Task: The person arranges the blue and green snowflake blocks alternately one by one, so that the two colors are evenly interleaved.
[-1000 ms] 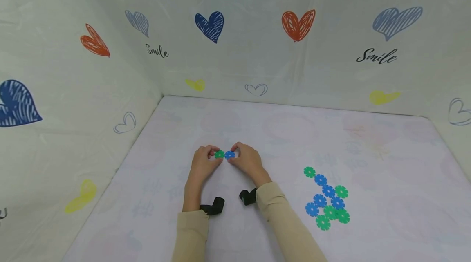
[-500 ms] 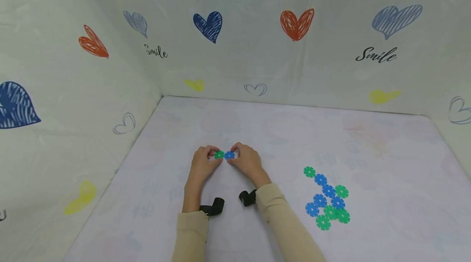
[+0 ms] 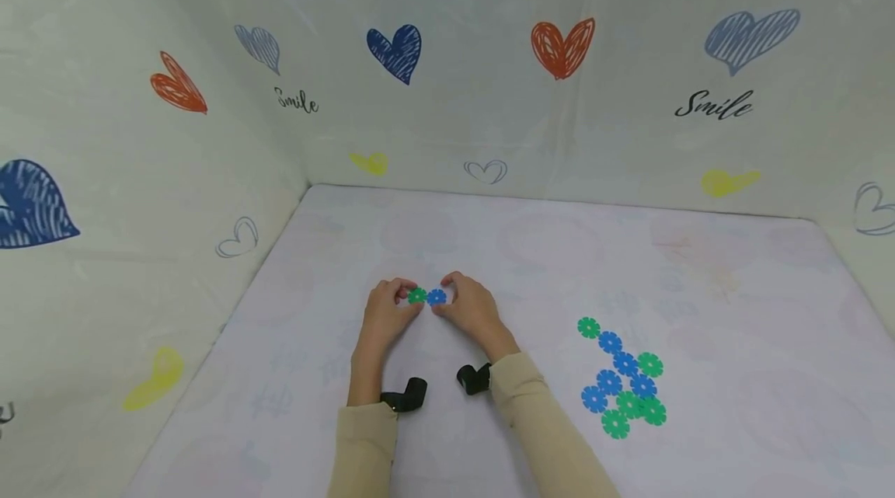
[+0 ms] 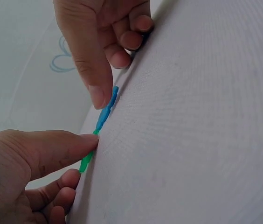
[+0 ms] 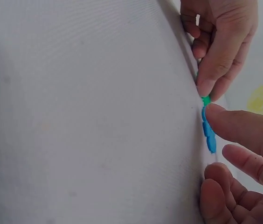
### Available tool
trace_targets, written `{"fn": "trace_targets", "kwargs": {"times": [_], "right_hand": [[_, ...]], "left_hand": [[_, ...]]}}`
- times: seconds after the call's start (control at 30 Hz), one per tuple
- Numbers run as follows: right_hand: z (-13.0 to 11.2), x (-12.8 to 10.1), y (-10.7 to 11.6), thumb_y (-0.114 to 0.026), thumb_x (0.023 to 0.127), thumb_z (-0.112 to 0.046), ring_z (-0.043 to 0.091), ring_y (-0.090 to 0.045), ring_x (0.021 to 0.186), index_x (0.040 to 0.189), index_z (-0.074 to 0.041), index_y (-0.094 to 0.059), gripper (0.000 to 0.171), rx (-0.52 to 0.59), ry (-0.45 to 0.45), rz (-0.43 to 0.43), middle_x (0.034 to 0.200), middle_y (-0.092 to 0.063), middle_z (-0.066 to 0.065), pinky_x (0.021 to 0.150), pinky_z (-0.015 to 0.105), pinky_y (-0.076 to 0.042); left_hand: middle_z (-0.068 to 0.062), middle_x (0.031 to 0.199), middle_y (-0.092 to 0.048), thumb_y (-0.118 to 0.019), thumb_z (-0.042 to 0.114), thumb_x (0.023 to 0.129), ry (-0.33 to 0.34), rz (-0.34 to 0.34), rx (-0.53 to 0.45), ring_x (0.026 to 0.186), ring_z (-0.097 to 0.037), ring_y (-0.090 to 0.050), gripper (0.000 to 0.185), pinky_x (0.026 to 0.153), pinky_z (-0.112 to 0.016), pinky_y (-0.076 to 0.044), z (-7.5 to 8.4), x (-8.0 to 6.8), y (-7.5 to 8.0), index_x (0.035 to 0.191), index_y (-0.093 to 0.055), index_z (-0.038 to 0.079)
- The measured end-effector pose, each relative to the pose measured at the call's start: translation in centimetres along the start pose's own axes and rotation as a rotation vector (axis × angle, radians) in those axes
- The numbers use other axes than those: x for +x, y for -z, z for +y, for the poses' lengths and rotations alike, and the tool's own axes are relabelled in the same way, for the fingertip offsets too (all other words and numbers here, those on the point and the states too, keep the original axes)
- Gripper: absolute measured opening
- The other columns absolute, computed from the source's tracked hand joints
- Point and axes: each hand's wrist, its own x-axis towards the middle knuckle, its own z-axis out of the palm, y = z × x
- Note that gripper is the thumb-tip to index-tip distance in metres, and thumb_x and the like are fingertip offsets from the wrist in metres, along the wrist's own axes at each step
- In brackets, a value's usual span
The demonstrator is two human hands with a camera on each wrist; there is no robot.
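Observation:
Flat flower-shaped notched discs are at hand. In the head view, a green disc [image 3: 417,295] and a blue disc [image 3: 437,297] stand edge to edge, joined in a row. My left hand [image 3: 387,310] pinches the green one at its outer side. The right hand [image 3: 475,308] is around the blue disc; its thumb touches the near edge, while the index fingertip stands slightly off the far edge. In the right wrist view, a gap shows between that index finger and the blue disc [image 5: 209,133]. The left wrist view shows both discs edge-on, close to the tabletop.
Several more green and blue discs [image 3: 625,364] lie in a loose cluster on the white table [image 3: 489,242], right of the right arm. Cloth walls with printed hearts rise behind and at the sides. Black wrist cameras [image 3: 409,395] sit on both wrists.
The right index finger has eased slightly away from the blue disc's edge. The left hand and the two joined discs stay nearly where they were.

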Motion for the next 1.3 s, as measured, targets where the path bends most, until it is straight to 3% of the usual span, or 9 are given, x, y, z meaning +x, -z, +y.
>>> {"fn": "trace_targets", "kwargs": {"times": [0.17,0.37,0.57,0.87,1.17,1.3], "right_hand": [[0.5,-0.9,0.2,-0.074,0.076,-0.021,0.013,-0.044,0.064,0.116,-0.005,-0.057,0.047,0.155,0.011,-0.003,0.073,-0.051,0.002,0.060,0.026,-0.037],[1.3,-2.4,1.0,-0.074,0.078,-0.017,0.013,-0.053,0.075,0.119,-0.004,-0.055,0.047,0.296,-0.002,-0.027,0.086,-0.058,0.005,0.072,0.029,-0.046],[2.4,-3.7,2.8,-0.074,0.077,-0.018,0.012,-0.056,0.081,0.120,-0.006,-0.056,0.048,0.332,-0.050,-0.105,0.092,-0.061,0.004,0.076,0.030,-0.046],[4.5,-5.7,5.5,-0.072,0.080,-0.025,0.014,-0.059,0.089,0.121,-0.004,-0.055,0.049,0.378,0.014,-0.240,0.102,-0.063,0.009,0.080,0.031,-0.046],[6.7,-7.4,7.6,-0.068,0.084,-0.029,0.021,-0.060,0.100,0.126,-0.005,-0.052,0.051,0.377,0.097,-0.288,0.113,-0.060,0.011,0.085,0.037,-0.046],[7.2,-7.7,8.9,-0.067,0.085,-0.028,0.025,-0.059,0.102,0.126,-0.004,-0.051,0.051,0.360,0.120,-0.252,0.115,-0.060,0.014,0.085,0.035,-0.048]], "left_hand": [[-0.007,0.091,-0.051,-0.070,0.018,0.081,0.028,-0.005,0.001,0.087,-0.021,-0.045,0.030,0.075,-0.033,-0.037,0.1,-0.1,0.0,0.109,-0.063,0.009],[-0.007,0.092,-0.051,-0.069,0.017,0.081,0.027,0.002,0.003,0.088,-0.022,-0.045,0.030,0.076,-0.034,-0.038,0.2,-0.2,0.0,0.108,-0.063,0.009],[-0.007,0.089,-0.052,-0.069,0.017,0.080,0.015,0.009,0.000,0.085,-0.021,-0.044,0.029,0.073,-0.032,-0.036,0.2,-0.2,0.0,0.107,-0.064,0.008],[-0.007,0.088,-0.051,-0.070,0.016,0.079,0.008,0.005,0.004,0.084,-0.020,-0.044,0.029,0.073,-0.031,-0.036,0.1,-0.1,0.0,0.107,-0.064,0.008],[-0.006,0.088,-0.052,-0.070,0.017,0.079,0.004,0.005,0.014,0.084,-0.020,-0.044,0.030,0.073,-0.031,-0.036,0.1,-0.1,-0.1,0.108,-0.064,0.008],[-0.006,0.089,-0.052,-0.070,0.016,0.079,-0.002,0.005,0.016,0.084,-0.020,-0.045,0.030,0.074,-0.031,-0.036,0.0,0.0,-0.1,0.107,-0.064,0.008]]}}
